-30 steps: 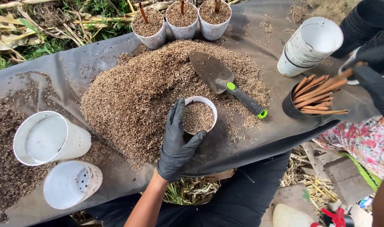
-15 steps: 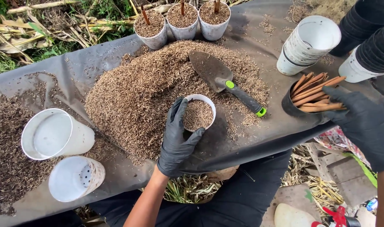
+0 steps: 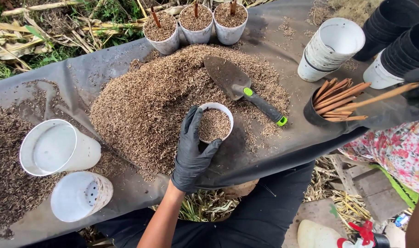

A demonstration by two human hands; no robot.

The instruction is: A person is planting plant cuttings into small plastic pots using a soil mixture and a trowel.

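Since half a second ago the right hand point(image 3: 418, 89) has pulled back to the frame's 3 o'clock edge, now lifting one stick point(image 3: 379, 97) clear of the others; its fingers are closed on that stick's end, though the edge crops most of the glove. The left hand point(image 3: 193, 149) has stayed put, its black-gloved fingers wrapped around the cup point(image 3: 215, 123).

The surface point(image 3: 81, 76) is a dark, slack plastic sheet, creased and dusted with chaff. On it the heap point(image 3: 163, 101) spreads wide: dry, coarse, tan husk. At 9 o'clock lie two empty white pots point(image 3: 62, 147) on their sides, one with a perforated base. At 12 o'clock stand three filled pots point(image 3: 196, 23), each with a stick upright. At 2 o'clock sits a stack of white cups point(image 3: 331, 48), beside stacked black pots point(image 3: 393, 23). The trowel point(image 3: 239, 85) rests on the heap, rusty blade, black handle with green tip. A black pot of sticks point(image 3: 335, 103) sits at 3 o'clock. The cup, round, white and full of husk, stands at the heap's 5 o'clock edge.
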